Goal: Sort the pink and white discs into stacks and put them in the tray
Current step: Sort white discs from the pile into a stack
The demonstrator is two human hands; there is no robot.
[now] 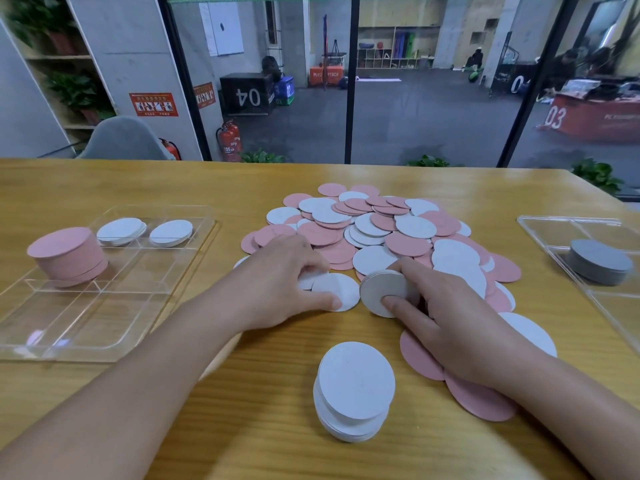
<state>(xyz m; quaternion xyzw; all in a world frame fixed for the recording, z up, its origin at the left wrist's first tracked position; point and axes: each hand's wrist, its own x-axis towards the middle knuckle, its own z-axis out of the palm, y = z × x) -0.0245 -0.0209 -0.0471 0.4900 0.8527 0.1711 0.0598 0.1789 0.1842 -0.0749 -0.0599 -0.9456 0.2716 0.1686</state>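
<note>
The loose pile of pink and white discs (377,230) lies flat on the wooden desk (263,393), spread wider than it is deep, its long axis running across the desk from left to right. At the near edge of the pile, the right hand (446,313) holds a small stack of white discs (382,292) tipped up on edge, the flat face turned toward the person; the grip is closed on it, thumb pressed against the face and fingers curled over the top rim. Just left of that stack, the left hand (277,278) rests palm down at the pile's near edge, its thumb on a single white disc (337,291) lying flat on the desk and its fingers bent over other white discs beside it. Nearer the person than the pile, a squared stack of white discs (355,389) stands on the desk, axis upright but leaning slightly. Well to the left of the pile sits a clear divided tray (104,334); a tall pink stack (67,254) stands in it, and two low white stacks (121,231) occupy two far compartments side by side. Well to the right of the pile, a second clear tray (540,225) holds a grey stack (601,261).
</note>
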